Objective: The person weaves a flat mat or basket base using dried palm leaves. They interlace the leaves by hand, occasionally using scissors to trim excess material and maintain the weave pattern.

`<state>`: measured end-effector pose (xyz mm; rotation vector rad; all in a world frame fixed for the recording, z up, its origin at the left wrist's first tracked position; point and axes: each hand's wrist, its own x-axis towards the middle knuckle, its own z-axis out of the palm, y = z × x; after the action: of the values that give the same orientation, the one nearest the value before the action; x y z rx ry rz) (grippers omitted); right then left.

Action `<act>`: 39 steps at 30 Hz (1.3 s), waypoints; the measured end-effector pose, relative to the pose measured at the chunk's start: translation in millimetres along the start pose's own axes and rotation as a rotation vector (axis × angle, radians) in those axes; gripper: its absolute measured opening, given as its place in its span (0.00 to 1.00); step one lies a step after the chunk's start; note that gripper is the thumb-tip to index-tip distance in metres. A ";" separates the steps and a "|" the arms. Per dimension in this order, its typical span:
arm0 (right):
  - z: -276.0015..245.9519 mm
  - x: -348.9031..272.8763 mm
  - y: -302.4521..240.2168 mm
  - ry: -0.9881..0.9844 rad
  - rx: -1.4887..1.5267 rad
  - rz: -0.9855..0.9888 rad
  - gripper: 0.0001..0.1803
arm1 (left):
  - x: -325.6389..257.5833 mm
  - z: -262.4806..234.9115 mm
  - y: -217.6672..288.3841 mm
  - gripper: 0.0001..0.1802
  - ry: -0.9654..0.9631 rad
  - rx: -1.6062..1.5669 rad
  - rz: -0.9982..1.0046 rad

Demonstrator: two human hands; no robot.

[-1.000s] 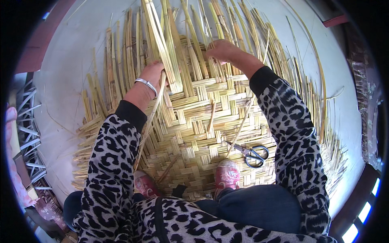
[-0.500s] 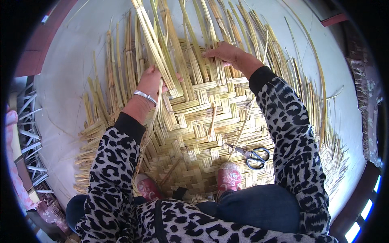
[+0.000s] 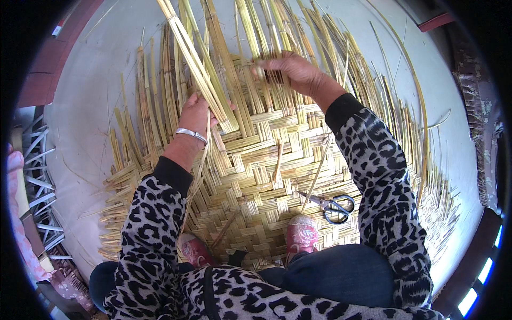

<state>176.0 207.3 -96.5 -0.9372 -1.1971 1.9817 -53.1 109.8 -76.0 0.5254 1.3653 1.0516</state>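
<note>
Since the earlier frame both hands have pushed farther up the woven mat (image 3: 266, 176). The left hand (image 3: 196, 113) has its grip closed around a bundle of loose strips (image 3: 194, 58), lifting them off the weave to open a gap. Beside it, the right hand (image 3: 290, 72) presses flat fingers, holding nothing, on upright strips to keep them down. Scissors (image 3: 330, 205) lie below, near the shoes.

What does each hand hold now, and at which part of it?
The left hand grips a bundle of loose bamboo strips near its lower end. The right hand holds nothing; its fingers press on upright strips of the woven mat.
</note>
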 end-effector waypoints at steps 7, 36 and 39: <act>9.6 1.0 -39.1 -0.174 0.296 -0.001 0.42 | 3.6 -1.6 -2.9 0.17 -0.093 0.098 0.048; -32.9 -41.2 45.9 0.539 0.191 -0.041 0.11 | 48.9 -57.9 25.0 0.17 -0.333 1.135 -0.149; -27.7 -56.0 55.1 0.602 0.084 -0.005 0.12 | 46.5 -60.5 20.8 0.17 -0.281 1.114 -0.159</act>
<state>221.0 153.9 -142.0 -1.3542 -0.7643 1.5569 -122.3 143.0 -94.8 1.2848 1.6176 -0.0170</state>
